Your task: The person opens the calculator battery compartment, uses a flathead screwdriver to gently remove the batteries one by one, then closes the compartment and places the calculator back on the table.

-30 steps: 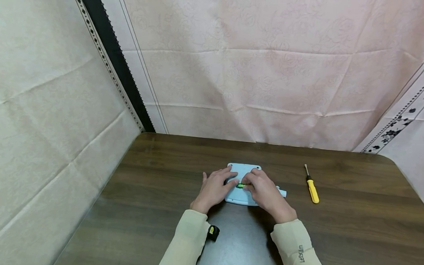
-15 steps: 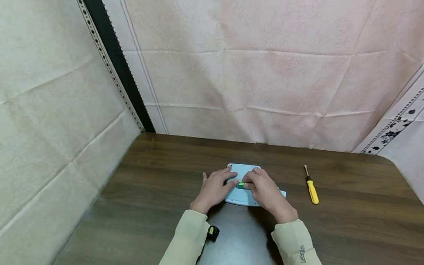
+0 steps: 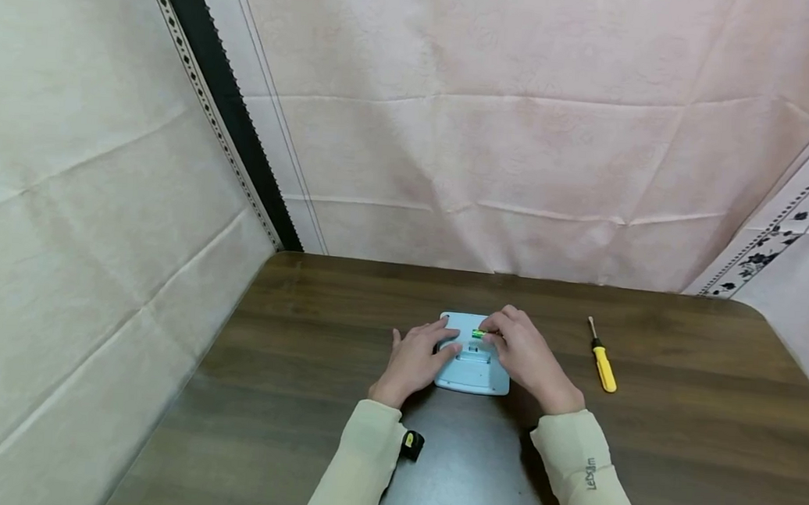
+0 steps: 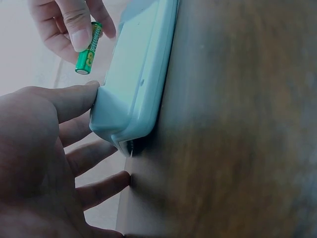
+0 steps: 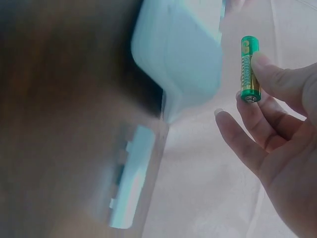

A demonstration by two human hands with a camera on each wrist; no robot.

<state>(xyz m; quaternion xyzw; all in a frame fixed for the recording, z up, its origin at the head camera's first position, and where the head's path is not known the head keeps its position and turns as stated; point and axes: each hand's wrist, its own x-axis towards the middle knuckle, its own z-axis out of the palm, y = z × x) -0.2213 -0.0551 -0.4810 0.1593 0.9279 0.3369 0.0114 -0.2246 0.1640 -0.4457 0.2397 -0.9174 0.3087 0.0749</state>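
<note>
A light blue, flat device [image 3: 473, 378] lies on the table with a battery compartment [image 3: 473, 354] facing up. My left hand [image 3: 414, 363] rests on its left side. In the left wrist view, the thumb [image 4: 74, 101] touches the device's edge and the other fingers spread beside it, fairly straight. My right hand [image 3: 527, 355] pinches a green battery [image 5: 250, 69] between thumb and fingers, above the far part of the device. One battery end points down toward the left hand in the left wrist view. Whether anything sits in the compartment is too small to tell.
A narrow light blue cover with tabs [image 5: 131, 178] lies on the table beside the device; the right hand hides it in the head view. A yellow-handled screwdriver [image 3: 604, 367] lies to the right. Pale cloth [image 3: 452, 170] hangs behind the brown wooden table [image 3: 300, 339].
My right hand has lifted the battery from over the compartment and carried it away from me and to the right, uncovering the compartment. The left hand stays on the device.
</note>
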